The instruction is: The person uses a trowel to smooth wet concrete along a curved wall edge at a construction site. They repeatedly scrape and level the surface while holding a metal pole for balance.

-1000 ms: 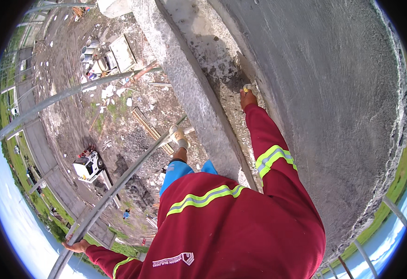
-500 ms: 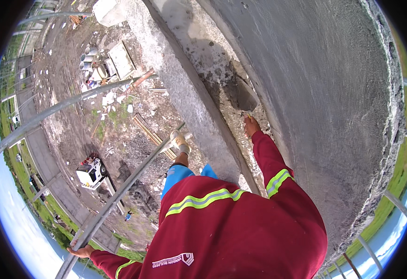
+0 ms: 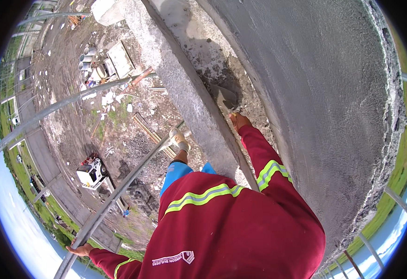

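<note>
My right hand [image 3: 238, 122] reaches forward and grips the handle of a trowel [image 3: 224, 96], whose grey blade lies in wet mortar in the trough [image 3: 198, 56] between a concrete ledge [image 3: 185, 93] and a big curved grey wall [image 3: 315, 93]. My left hand [image 3: 80, 250] holds a grey metal rail [image 3: 119, 193] at the lower left. I wear a red jacket with yellow reflective stripes and blue trousers. One foot in a pale shoe [image 3: 179, 139] rests on that rail.
Far below lies a construction yard with a white truck [image 3: 90, 173], stacked planks [image 3: 154, 135], several drums [image 3: 88, 58] and rubble. A second curved rail [image 3: 54, 109] runs across the left. Grass and thin rails [image 3: 399, 200] show at the right rim.
My right arm has stretched further forward and the trowel has slid along the mortar trough, away from me. My left hand has kept its hold on the rail.
</note>
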`<action>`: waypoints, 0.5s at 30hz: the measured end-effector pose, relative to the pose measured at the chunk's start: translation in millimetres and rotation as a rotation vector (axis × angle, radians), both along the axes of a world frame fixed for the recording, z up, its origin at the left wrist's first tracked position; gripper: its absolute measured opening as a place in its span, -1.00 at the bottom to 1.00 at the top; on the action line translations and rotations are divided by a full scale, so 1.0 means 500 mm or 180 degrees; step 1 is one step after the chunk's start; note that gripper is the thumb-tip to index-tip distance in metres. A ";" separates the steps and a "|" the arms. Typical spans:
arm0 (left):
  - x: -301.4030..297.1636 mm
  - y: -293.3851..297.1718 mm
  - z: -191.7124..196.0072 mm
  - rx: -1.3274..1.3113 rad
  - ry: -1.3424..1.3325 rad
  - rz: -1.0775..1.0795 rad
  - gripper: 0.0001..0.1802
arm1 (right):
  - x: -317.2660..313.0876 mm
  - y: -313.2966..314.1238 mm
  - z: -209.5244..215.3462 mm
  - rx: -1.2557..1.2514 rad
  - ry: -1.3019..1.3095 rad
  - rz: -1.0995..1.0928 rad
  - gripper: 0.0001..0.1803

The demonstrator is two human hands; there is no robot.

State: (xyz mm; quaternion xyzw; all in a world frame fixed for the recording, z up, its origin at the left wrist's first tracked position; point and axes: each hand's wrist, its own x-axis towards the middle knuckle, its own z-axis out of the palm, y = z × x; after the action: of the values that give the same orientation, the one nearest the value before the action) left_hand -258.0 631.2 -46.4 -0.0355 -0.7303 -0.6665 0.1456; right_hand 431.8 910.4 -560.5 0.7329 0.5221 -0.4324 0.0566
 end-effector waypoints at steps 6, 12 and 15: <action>0.009 0.010 0.004 0.0026 -0.0047 -0.0059 -0.59 | 0.024 -0.007 0.037 0.0255 0.0499 -0.1642 -0.40; 0.004 0.010 -0.004 0.0225 -0.0041 -0.0003 -0.62 | -0.053 0.090 0.002 -0.0497 0.0858 -0.0969 -0.42; 0.014 0.019 -0.002 0.0201 0.0028 0.0093 -0.62 | -0.054 0.085 0.022 0.0043 0.0185 -0.0245 -0.38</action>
State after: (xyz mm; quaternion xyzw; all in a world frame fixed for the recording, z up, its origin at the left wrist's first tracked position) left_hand -251.2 640.6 -47.5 -0.0232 -0.7087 -0.6869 0.1596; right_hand 404.7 952.7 -549.6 0.7399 0.4979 -0.4519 0.0197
